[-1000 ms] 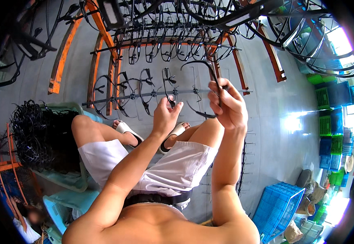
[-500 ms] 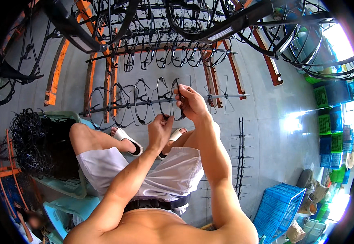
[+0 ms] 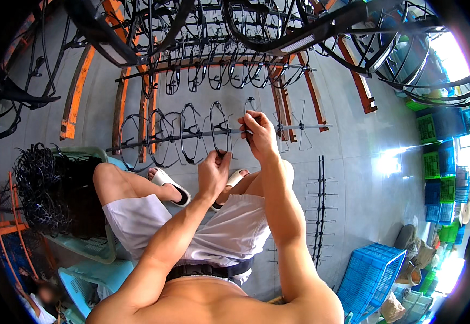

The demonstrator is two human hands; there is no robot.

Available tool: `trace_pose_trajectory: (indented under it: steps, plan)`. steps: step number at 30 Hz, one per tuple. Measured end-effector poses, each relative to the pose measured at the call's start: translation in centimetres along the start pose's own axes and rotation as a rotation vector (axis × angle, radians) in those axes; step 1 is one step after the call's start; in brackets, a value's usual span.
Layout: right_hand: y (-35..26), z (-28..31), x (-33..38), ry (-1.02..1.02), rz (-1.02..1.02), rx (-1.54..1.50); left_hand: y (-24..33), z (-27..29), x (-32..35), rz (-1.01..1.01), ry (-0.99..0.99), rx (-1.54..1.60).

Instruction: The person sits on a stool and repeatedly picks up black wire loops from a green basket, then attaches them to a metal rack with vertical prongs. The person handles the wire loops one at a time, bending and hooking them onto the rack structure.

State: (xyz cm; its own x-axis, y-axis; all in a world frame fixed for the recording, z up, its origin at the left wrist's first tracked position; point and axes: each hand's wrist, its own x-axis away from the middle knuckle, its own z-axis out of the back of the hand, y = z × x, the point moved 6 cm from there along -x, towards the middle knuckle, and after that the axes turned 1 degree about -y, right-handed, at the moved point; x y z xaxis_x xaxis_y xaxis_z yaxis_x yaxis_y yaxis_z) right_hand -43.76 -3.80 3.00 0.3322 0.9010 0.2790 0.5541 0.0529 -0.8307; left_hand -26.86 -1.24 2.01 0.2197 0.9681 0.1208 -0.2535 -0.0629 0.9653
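Note:
A long black rod point(image 3: 181, 137) runs left to right in front of me, hung with several black oval wire rings. My right hand point(image 3: 257, 135) pinches the top of a black wire ring point(image 3: 250, 105) at the rod. My left hand point(image 3: 214, 171) grips the bottom of the neighbouring ring point(image 3: 220, 129) just below the rod. I sit with my knees apart in white shorts and white sandals.
A green crate point(image 3: 91, 245) at my left holds a heap of black wire rings point(image 3: 45, 186). More ring-laden rods hang overhead on orange racks point(image 3: 75, 94). Bare rods with prongs point(image 3: 320, 210) lie on the grey floor at right. Blue crates point(image 3: 372, 275) stand lower right.
Both hands have come down from face height to the rod. The right hand carried its ring leftward onto the rod; the left hand dropped to the bottom of the neighbouring ring.

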Motion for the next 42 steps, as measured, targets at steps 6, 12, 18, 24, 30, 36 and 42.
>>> trace_pose_trajectory:
  steps: [6, 12, 18, 24, 30, 36, 42]
  plan:
    - [-1.6, 1.3, 1.2, -0.037, 0.043, 0.413, 0.9, 0.2, -0.4, -0.070, 0.024, -0.063]
    - [-2.7, 1.1, 2.5, 0.077, -0.128, 0.425, 2.0, 0.3, -0.7, -0.038, 0.007, -0.093]
    - [-3.7, 0.2, 2.9, 0.108, -0.129, 0.438, 1.8, 0.3, -0.6, -0.032, 0.004, -0.080]
    - [-3.7, 0.6, 2.6, 0.088, -0.171, 0.531, 0.9, 0.3, -0.7, -0.058, -0.001, -0.070]
    - [-3.5, 0.7, 2.6, 0.061, -0.168, 0.523, 0.8, 0.1, -0.9, -0.065, 0.017, -0.068]
    - [-3.5, 0.8, 2.5, 0.096, -0.157, 0.540, 1.2, 0.3, -0.9, -0.066, 0.012, -0.068]
    - [-4.3, 0.9, 2.7, 0.147, -0.208, 0.556, 0.7, -0.2, -0.4, -0.075, -0.025, -0.062]
